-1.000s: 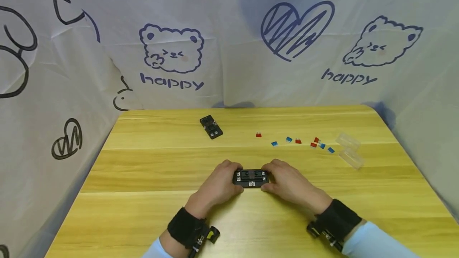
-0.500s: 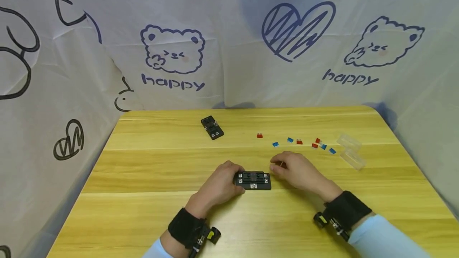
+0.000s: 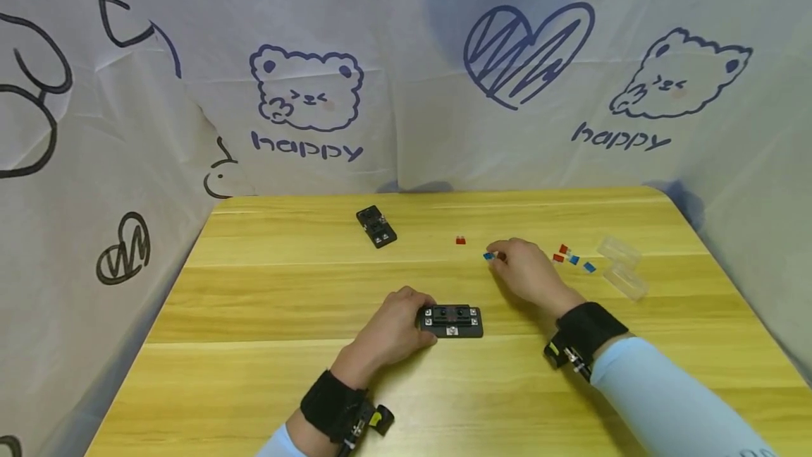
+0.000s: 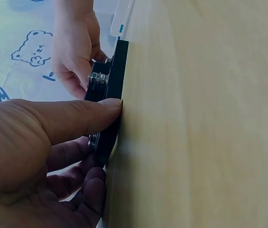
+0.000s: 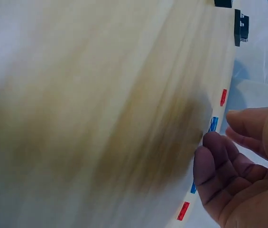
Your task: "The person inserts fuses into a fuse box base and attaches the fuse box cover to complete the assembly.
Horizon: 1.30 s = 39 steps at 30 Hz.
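My left hand (image 3: pixel 395 326) holds the left end of a black fuse holder (image 3: pixel 459 331) lying on the table. In the left wrist view the thumb (image 4: pixel 106 107) presses its edge, fingers bent at the opposite side, and bolted metal terminals (image 4: pixel 97 78) stick up from it. Over the back of the table, my right hand (image 3: pixel 526 272) reaches to a small blue blade fuse (image 3: pixel 488 256). The right wrist view has that blue fuse just beyond the fingertips, thumb and fingers parted. A red blade fuse (image 3: pixel 460 240) lies to its left.
A second black fuse holder (image 3: pixel 376 226) lies at the back, left of centre. Right of my right hand are several red and blue fuses (image 3: pixel 574 260). Two clear plastic covers (image 3: pixel 626 281) lie beyond them. White cloth with drawings (image 3: pixel 431 125) hangs behind the table.
My right hand has let go of the fuse holder's right end and moved back and right to the blue fuse. The left hand keeps its hold.
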Each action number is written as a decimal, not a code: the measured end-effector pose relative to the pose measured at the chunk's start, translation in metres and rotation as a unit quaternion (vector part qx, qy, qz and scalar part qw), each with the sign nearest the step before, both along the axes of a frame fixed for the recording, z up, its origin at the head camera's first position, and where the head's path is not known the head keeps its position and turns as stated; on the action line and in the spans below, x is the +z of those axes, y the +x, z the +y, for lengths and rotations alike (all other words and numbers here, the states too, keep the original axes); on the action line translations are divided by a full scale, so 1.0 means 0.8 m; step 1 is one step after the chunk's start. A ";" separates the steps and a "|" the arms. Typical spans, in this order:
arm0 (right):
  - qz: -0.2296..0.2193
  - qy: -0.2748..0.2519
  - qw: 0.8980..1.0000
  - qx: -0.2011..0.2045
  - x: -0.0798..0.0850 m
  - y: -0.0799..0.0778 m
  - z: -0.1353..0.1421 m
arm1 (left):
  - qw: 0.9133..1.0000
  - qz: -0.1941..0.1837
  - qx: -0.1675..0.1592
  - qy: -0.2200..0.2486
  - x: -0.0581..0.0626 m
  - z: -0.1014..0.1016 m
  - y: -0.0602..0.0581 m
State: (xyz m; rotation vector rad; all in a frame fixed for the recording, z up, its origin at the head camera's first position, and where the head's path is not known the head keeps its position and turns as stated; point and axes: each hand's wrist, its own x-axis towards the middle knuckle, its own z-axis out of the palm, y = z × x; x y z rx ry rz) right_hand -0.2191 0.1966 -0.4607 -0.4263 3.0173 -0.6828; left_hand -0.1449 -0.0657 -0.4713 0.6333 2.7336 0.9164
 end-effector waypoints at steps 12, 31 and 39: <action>-0.002 0.043 0.999 0.007 -0.009 -0.011 -0.008 | 1.000 -0.001 0.001 -0.005 -0.002 0.001 0.001; -0.046 0.004 0.998 -0.046 -0.004 -0.014 -0.004 | 1.000 -0.006 0.005 -0.010 -0.002 0.001 -0.001; -0.064 -0.082 0.994 -0.035 0.013 0.004 -0.019 | 1.000 0.002 0.004 -0.007 -0.002 0.000 -0.001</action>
